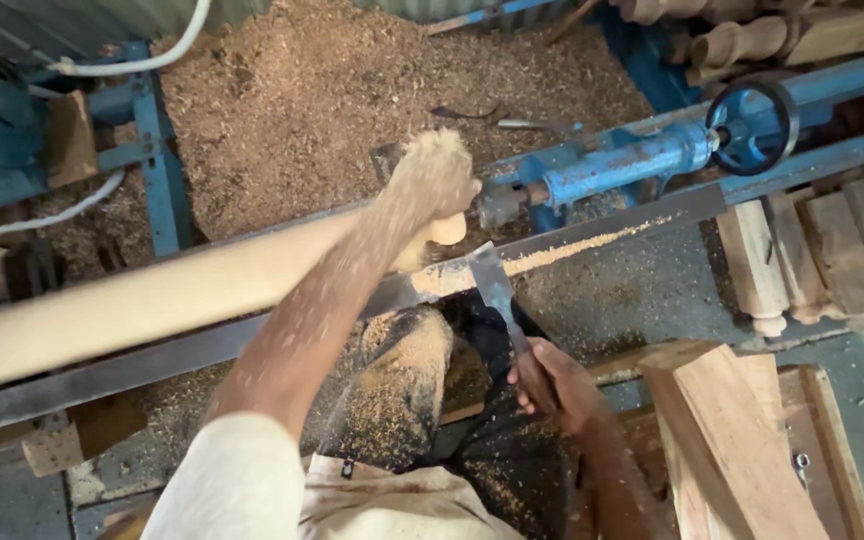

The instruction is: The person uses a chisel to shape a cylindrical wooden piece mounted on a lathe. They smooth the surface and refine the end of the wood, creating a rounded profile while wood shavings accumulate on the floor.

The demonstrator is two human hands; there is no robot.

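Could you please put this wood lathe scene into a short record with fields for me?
Setting: blue lathe with handwheel, sawdust heaped behind
Workpiece: long pale wooden spindle mounted on the lathe
Left hand: laid over the spindle's right end, coated in sawdust
Right hand: gripping the handle of a chisel
Chisel blade: lying on the tool rest, tip at the wood
Nearby: turned wooden pieces at right

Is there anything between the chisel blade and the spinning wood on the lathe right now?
Nothing visible does. The right hand holds the chisel, whose blade lies across the steel tool rest and meets the turning wood just beside the left hand, which lies over the wood.
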